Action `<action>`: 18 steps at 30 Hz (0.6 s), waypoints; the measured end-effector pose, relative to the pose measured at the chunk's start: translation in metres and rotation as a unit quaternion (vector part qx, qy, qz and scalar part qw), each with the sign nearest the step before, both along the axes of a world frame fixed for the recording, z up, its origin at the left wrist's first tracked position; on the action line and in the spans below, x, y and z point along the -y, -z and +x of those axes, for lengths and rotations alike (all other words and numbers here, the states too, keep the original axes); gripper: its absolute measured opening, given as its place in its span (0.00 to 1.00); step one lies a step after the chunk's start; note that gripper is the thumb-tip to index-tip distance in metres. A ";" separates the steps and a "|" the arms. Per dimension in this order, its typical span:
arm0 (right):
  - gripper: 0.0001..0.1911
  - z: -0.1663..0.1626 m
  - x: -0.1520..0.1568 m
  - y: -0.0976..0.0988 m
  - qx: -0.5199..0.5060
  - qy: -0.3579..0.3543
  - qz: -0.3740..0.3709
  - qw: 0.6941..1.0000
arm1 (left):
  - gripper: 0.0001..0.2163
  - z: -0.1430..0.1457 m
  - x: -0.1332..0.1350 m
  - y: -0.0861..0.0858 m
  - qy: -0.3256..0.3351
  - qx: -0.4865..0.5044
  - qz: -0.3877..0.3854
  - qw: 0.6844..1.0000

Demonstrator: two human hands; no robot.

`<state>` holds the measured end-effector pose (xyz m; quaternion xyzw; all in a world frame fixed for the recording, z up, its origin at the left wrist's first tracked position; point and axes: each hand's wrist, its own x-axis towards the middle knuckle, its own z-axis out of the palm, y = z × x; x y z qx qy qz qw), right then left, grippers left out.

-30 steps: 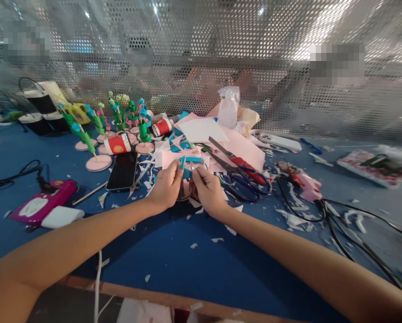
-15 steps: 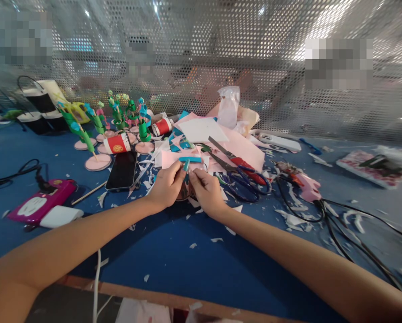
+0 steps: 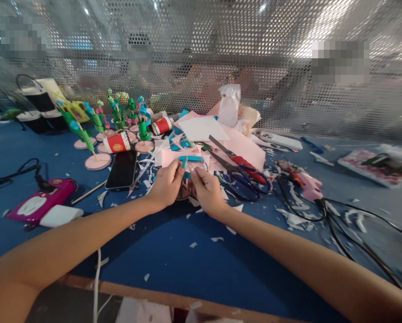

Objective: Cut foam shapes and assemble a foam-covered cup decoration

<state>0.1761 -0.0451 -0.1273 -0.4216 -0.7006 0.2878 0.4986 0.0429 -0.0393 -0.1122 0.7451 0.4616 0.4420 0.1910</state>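
Observation:
My left hand (image 3: 166, 185) and my right hand (image 3: 207, 190) meet at the middle of the blue table (image 3: 174, 255). Both pinch a small teal foam strip (image 3: 185, 162) held upright between their fingertips. Under the hands lies a round pink disc (image 3: 184, 192), mostly hidden. Just behind them sit pink and white foam sheets (image 3: 221, 139) with teal scraps. Red-handled scissors (image 3: 241, 162) lie to the right of my right hand.
A black phone (image 3: 122, 168) and several green paper figures on pink discs (image 3: 96, 134) stand at the left. A magenta device (image 3: 41, 204) lies near left. Black cables (image 3: 342, 224) run at right. Paper scraps litter the table. A perforated metal screen (image 3: 201, 58) closes the back.
The teal strip has shifted slightly between my fingertips, and my hands have edged a little farther from me. Everything else stays put.

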 end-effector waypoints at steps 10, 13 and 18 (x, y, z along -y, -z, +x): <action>0.21 0.000 -0.001 0.001 -0.028 0.025 0.009 0.999 | 0.14 -0.003 -0.003 0.002 0.059 0.034 -0.031 0.997; 0.22 0.000 -0.001 0.002 -0.042 0.020 0.004 0.999 | 0.13 -0.003 -0.003 0.002 0.078 0.049 -0.044 0.995; 0.22 -0.001 -0.001 0.003 -0.057 0.013 0.003 0.998 | 0.13 -0.001 -0.002 0.002 0.081 0.068 -0.052 0.993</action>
